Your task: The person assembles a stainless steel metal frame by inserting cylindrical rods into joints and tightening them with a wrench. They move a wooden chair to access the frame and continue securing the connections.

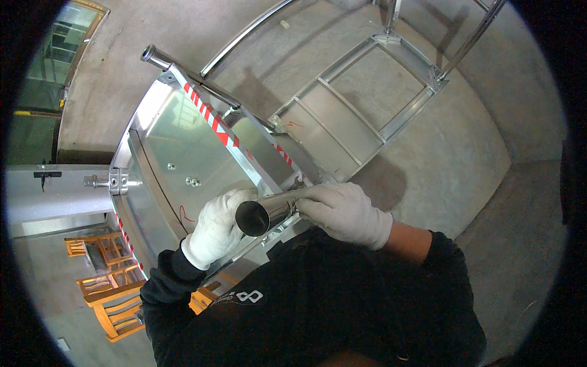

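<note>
Tube (278,211) sits up close, near centre: right hand (347,214) has its grip wrapped round it from 3 o'clock, left hand (218,225) against it at 9 (can't tell its grip), probably to steady it.

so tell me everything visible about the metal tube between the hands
The tube is round and shiny silver, apparently polished metal. Its open end, dark inside, faces the camera at the lower left; the body runs back toward the upper right. The gloved left hand is against its left side, the gloved right hand grips farther along. Its far end is hidden.
</note>
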`<state>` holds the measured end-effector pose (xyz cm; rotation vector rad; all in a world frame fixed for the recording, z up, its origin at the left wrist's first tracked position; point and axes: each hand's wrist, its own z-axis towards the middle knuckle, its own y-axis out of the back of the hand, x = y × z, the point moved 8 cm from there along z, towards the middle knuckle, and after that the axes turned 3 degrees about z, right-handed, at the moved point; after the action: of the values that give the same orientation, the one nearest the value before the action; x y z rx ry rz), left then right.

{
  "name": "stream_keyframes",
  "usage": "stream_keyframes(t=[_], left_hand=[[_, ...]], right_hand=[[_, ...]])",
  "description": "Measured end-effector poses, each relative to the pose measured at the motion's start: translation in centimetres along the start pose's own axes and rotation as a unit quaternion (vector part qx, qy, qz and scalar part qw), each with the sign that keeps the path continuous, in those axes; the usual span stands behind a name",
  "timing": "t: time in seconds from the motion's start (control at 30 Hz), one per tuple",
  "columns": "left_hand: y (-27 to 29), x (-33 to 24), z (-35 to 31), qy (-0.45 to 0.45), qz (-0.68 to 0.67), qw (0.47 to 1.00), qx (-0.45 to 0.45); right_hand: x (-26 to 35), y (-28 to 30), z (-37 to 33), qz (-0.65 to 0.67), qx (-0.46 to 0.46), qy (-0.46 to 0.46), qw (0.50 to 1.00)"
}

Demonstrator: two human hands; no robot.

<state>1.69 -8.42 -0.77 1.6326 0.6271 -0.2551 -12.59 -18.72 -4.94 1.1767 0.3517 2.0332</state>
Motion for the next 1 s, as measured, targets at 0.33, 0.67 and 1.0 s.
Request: stream_keyframes(t=[0.33, 0.67, 1.0], left_hand=[[0.3, -0.2, -0.1, -0.036, 0.017, 0.999, -0.032], [0.4, -0.7, 0.1, -0.037, 0.02, 0.999, -0.034], [0.2, -0.6, 0.2, -0.047, 0.055, 0.997, -0.028]], right_hand=[[1.6, 1.4, 1.6, -0.089, -0.01, 0.185, 0.979], [-1.7, -4.1, -1.6, 0.566, 0.044, -0.438, 0.697], [0.0, -5.0, -2.4, 0.711, 0.032, -0.492, 0.502]])
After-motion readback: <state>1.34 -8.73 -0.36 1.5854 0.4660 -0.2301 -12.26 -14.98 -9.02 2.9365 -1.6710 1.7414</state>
